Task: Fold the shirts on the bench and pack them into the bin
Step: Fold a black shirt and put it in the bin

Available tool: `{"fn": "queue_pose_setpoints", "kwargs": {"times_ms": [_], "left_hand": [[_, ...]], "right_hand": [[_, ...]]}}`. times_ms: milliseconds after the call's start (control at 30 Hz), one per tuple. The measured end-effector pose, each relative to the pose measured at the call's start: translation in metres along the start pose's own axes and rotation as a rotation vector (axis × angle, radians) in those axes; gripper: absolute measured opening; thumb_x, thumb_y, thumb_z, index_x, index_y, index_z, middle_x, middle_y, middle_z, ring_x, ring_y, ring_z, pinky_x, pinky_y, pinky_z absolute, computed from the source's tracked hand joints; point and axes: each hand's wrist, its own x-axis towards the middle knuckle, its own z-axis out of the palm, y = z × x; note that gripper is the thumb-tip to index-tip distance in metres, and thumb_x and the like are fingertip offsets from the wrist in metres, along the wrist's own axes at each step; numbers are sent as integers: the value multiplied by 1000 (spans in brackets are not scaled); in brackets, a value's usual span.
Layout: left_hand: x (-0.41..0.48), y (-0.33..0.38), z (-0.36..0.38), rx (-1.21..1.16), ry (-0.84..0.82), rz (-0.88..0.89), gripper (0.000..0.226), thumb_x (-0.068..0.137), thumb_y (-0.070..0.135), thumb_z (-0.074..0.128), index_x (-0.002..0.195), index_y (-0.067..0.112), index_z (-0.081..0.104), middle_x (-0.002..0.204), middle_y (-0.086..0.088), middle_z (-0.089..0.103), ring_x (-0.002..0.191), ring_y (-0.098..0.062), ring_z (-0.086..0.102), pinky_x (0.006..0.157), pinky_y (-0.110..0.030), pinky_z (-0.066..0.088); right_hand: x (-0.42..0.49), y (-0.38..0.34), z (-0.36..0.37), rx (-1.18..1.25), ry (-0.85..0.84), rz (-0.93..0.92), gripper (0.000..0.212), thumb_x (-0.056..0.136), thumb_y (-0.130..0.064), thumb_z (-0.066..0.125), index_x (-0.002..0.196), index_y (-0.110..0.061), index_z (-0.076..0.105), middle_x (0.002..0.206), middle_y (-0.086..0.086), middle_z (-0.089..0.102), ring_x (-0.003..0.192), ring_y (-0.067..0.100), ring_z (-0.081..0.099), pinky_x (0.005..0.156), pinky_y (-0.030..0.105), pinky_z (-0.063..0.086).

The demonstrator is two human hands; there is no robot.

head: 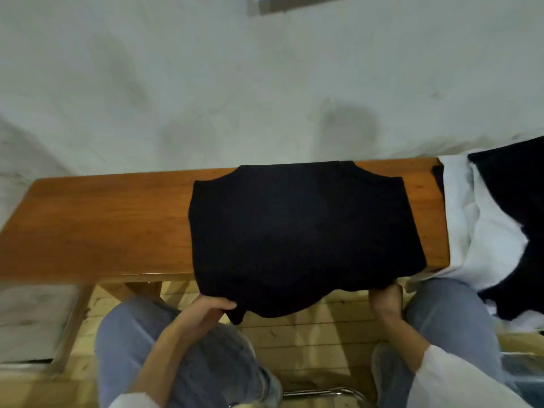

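Observation:
A black shirt (300, 228) lies spread on the wooden bench (97, 222), its sleeves folded in and its lower part hanging over the near edge. My left hand (212, 309) grips the hanging hem at its left corner. My right hand (385, 300) grips the hem at its right corner. A heap of white and black shirts (497, 219) lies on the bench's right end. A clear bin's corner (524, 369) shows at the bottom right.
The bench stands against a pale wall (265, 83). My knees in blue jeans (132, 343) sit under the bench's near edge, above a wooden plank floor (309, 343). A metal chair bar (321, 393) shows at the bottom.

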Motion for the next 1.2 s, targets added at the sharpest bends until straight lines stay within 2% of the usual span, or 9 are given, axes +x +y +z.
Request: {"fn": "queue_pose_setpoints", "kwargs": {"times_ms": [67,200,367,533,667,767,900,1033,1200], "left_hand": [[-13,6,5,-119,14,26,86,45,17,90,121,-3,55,117,-16,65,113,-33,58,94,-39,44],[-25,16,19,-278,25,109,46,82,11,63,127,6,55,127,-11,62,119,-28,56,99,-40,41],[-34,20,17,-629,121,147,53,97,50,36,134,16,50,133,-10,57,126,-29,51,103,-45,39],[-39,24,21,-788,93,40,61,97,56,26,128,13,55,129,-15,59,121,-34,52,86,-47,54],[-41,35,33,-566,245,115,34,101,28,39,122,10,59,120,-11,63,106,-26,59,76,-38,50],[-40,35,22,-480,472,271,19,96,18,53,110,10,62,105,-2,66,96,-19,60,71,-31,47],[-45,34,8,-103,760,420,21,89,12,63,74,11,48,72,-1,53,69,-16,51,65,-31,42],[-50,24,2,396,1093,518,19,94,22,56,83,8,48,68,1,51,59,-11,46,55,-23,36],[-27,-8,-3,444,649,280,19,94,28,57,105,12,56,90,1,63,77,-7,58,57,-17,45]], "right_hand": [[-16,5,0,-13,23,-38,14,83,1,59,89,-4,46,88,15,56,88,41,58,67,33,38],[-47,-9,-3,-47,-11,-166,53,86,-15,64,131,-3,39,119,18,53,105,37,55,84,42,47],[-107,-43,-15,226,274,-119,51,88,-11,62,132,0,39,124,18,48,103,29,52,86,41,45],[-139,-94,5,50,243,-933,21,91,-21,51,110,-16,58,102,-5,53,90,9,49,80,30,45],[-123,-145,39,-606,-35,-1140,68,90,-55,12,143,-21,38,153,7,29,144,29,20,116,45,14],[-112,-149,50,-835,-143,-1027,86,76,-66,-14,152,-30,4,160,2,-3,146,27,-9,114,49,-11],[-109,-147,48,-901,-139,-1007,68,91,-65,5,151,-33,0,160,0,-5,146,26,-11,114,49,-11],[-105,-145,49,-911,-119,-1018,71,88,-67,-2,151,-33,0,160,-1,-5,146,25,-11,114,48,-10],[-106,-148,46,-862,-174,-1011,68,92,-64,9,151,-32,4,160,0,-3,146,25,-10,114,47,-11]]}}
